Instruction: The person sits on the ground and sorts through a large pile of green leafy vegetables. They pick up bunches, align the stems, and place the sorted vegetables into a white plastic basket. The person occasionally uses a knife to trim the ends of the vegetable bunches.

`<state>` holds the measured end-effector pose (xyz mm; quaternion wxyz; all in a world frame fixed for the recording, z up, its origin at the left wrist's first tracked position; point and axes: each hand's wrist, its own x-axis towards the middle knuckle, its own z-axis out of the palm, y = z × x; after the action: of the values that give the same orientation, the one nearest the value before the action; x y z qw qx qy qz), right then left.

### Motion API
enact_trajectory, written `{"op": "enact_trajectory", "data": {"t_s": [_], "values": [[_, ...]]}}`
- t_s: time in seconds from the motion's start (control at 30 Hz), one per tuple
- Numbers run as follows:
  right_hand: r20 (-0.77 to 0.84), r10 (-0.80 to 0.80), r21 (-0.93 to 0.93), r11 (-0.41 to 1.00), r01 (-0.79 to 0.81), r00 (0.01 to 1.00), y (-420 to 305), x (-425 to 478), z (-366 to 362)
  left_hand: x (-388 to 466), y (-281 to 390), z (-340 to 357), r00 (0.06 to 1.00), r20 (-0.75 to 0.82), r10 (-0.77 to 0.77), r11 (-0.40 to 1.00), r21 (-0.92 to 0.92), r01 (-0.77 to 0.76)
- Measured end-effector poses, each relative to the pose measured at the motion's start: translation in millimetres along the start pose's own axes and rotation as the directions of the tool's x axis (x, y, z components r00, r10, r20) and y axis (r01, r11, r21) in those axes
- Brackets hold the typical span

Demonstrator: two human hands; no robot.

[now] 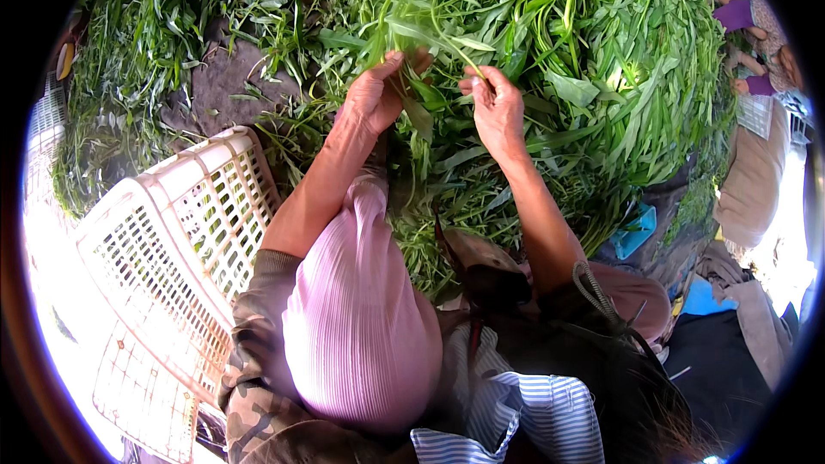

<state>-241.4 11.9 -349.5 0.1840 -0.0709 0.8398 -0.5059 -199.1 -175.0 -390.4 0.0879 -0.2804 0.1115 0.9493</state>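
Observation:
In the head view, a big heap of leafy green stalks, with long narrow leaves, spreads in front of my knees. My left hand, at the upper middle, has its fingers closed around several leafy stems, blurred at their tops. To its right, my right hand pinches one pale green stem between thumb and fingers. That stem slants up to the left, over the stems at my left hand. Leaves hang down between the two hands.
A white plastic crate with slotted sides lies tilted at the left. Brown ground cloth shows between the greens. A small blue plastic container is right of my right forearm. Another person sits at the far right edge.

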Motion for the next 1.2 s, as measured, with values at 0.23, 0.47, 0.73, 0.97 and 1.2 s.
{"op": "enact_trajectory", "data": {"t_s": [0.23,0.47,0.73,0.97,1.2], "values": [[0.250,0.121,-0.084,0.991,-0.103,0.961,-22,7,19,4,-6,2,0.990,0.123,-0.064,0.986,0.159,0.044],[0.252,0.260,0.174,0.935,-0.308,0.932,-12,22,-16,-13,9,8,0.965,0.096,-0.244,0.956,0.193,0.222],[0.241,0.240,0.204,0.935,-0.291,0.940,-23,30,-16,-15,30,15,0.995,-0.047,-0.091,0.941,0.323,0.101],[0.390,0.263,0.335,0.852,-0.402,0.882,-35,20,0,-15,2,29,0.989,-0.105,-0.104,0.893,0.427,0.139],[0.411,0.416,0.466,0.669,-0.579,0.811,-20,24,-11,-16,9,30,0.992,-0.124,-0.009,0.930,0.363,0.053]]}}
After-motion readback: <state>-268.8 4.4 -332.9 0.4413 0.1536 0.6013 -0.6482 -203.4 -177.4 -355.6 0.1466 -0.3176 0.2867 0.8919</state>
